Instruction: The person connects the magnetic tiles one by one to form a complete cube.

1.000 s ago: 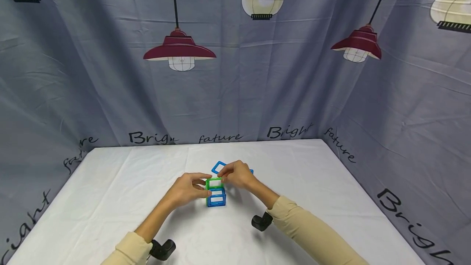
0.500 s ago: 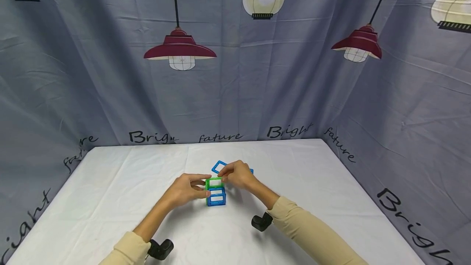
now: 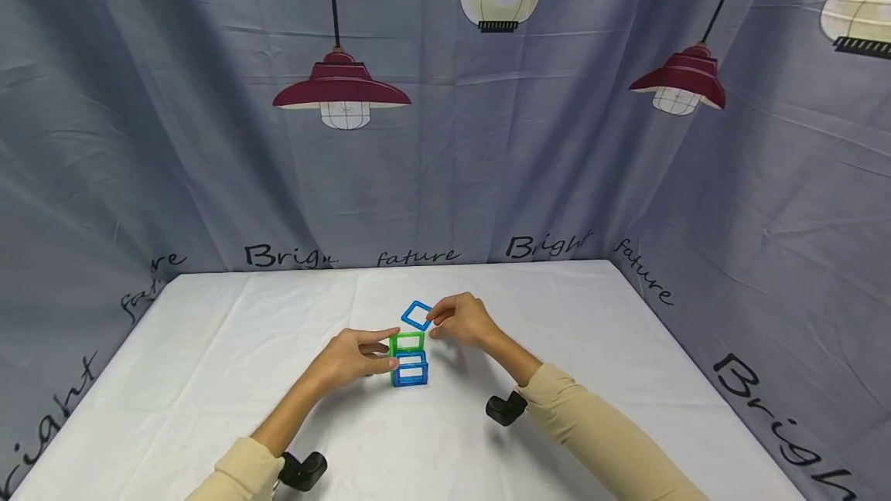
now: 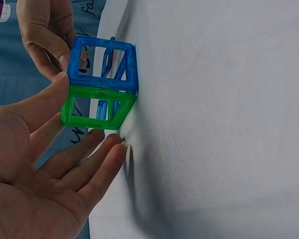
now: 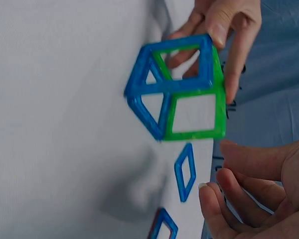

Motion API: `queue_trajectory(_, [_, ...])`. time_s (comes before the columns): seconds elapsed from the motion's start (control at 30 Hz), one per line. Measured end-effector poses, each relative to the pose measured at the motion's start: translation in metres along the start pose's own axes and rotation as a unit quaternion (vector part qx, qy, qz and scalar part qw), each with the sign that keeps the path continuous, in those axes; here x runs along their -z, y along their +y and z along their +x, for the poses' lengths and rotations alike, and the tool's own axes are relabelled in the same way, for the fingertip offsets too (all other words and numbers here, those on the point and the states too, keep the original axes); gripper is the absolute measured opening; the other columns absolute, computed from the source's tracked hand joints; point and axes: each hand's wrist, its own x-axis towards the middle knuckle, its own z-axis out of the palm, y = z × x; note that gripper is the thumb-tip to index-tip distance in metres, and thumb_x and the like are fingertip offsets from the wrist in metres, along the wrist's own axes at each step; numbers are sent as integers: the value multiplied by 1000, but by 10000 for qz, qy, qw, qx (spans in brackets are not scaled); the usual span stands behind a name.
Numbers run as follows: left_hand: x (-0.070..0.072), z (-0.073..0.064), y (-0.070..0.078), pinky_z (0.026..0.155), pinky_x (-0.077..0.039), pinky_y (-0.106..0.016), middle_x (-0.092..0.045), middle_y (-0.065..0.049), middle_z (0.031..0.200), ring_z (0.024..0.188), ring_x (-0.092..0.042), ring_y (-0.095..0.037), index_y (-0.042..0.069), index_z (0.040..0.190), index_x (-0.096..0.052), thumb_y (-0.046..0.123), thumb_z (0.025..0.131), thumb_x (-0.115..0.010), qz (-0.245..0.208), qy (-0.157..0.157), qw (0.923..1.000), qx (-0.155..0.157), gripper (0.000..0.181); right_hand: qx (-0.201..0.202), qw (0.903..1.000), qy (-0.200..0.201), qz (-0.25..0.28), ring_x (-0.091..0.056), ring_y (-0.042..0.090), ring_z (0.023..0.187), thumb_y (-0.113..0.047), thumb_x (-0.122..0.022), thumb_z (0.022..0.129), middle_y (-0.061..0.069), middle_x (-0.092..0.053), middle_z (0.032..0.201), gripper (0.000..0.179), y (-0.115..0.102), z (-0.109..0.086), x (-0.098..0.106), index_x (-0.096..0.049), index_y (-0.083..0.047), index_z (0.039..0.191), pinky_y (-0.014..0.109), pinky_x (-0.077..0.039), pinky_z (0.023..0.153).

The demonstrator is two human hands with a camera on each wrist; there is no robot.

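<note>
A small box of magnetic tiles (image 3: 411, 366), blue and green open frames joined at their edges, stands on the white tabletop. My left hand (image 3: 348, 362) holds it from the left, its thumb at an upper corner and its forefinger along the green side (image 5: 220, 107). Just right of the box, my right hand (image 3: 465, 322) is apart from it; the right wrist view shows that hand (image 5: 269, 194) with loosely bent fingers and nothing between them. Behind the box lies a blue square tile (image 3: 407, 313), with the right fingertips close to its right corner; contact cannot be told.
Another tile (image 5: 160, 219), blue with a reddish edge, lies partly in view at the bottom of the right wrist view; my right hand hides that spot from the head camera. The white tablecloth (image 3: 230, 346) reaches a grey printed curtain (image 3: 431, 176) behind.
My right hand has come away from the green top of the box and moved back and right, uncovering more of the loose blue tile. The left hand stays on the box.
</note>
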Motion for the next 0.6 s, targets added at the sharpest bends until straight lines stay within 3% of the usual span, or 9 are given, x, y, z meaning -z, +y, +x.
queue_trajectory(0.33, [-2,0,-2,99,-50,-56,-77,-5,114,120,-66,-31,27,140,-63,32,87,-81,97,18,9999,59,55,-473,9977,396,-270,-66,24,95,-12,-87,77,11,-74,106,43,23,3,23,-73,-7,118,41,-55,85])
queue_trajectory(0.6, [-1,0,-3,102,-48,-57,-76,-8,116,124,-64,-34,26,141,-62,31,88,-81,10,-40,10000,26,57,-660,9957,537,-355,-66,32,106,-14,-87,77,17,-71,116,53,48,5,30,-69,-3,126,47,-53,93])
